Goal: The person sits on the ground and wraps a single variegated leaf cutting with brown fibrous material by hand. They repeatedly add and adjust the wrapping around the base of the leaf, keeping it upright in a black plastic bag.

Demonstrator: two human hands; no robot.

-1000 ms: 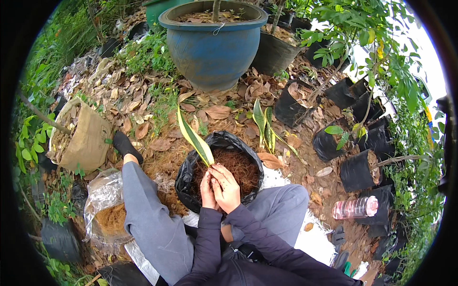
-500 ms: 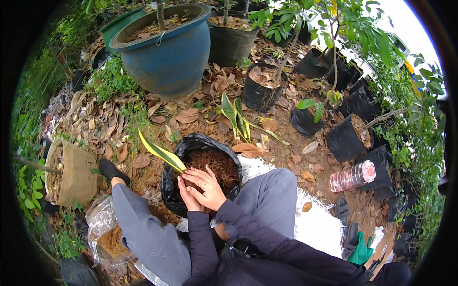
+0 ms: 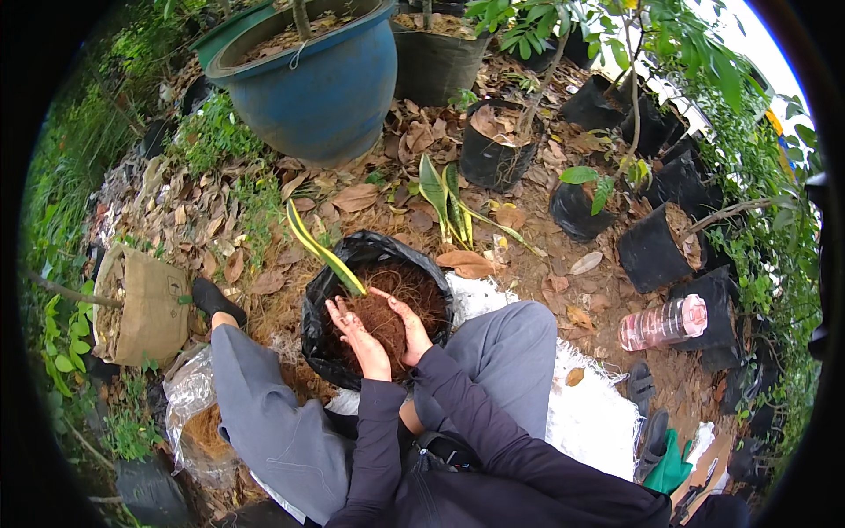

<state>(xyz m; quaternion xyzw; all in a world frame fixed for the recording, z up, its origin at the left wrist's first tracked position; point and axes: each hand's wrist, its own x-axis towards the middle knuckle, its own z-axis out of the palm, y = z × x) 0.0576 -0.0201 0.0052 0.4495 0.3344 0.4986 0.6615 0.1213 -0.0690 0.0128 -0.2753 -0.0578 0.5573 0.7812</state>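
Note:
A black plastic grow bag stands between my legs, filled with brown fibrous potting mix. One yellow-edged snake plant leaf rises from the mix, leaning up and to the left. My left hand lies on the mix to the left, its fingers stretched toward the leaf's base. Opposite it, my right hand rests with straight fingers, palm turned inward. A mound of mix sits between the two palms. Soil clings to the fingers. The leaf's lower end is hidden in the mix.
Other snake plant leaves lie beyond the bag. A large blue pot stands behind. Black grow bags line the right, near a pink-lidded bottle. A tan bag and a clear plastic bag of fibre are left.
My hands, earlier close together at the leaf's base, are now apart with a mound of mix between them. The leaf stands a little more upright. The whole view has shifted slightly.

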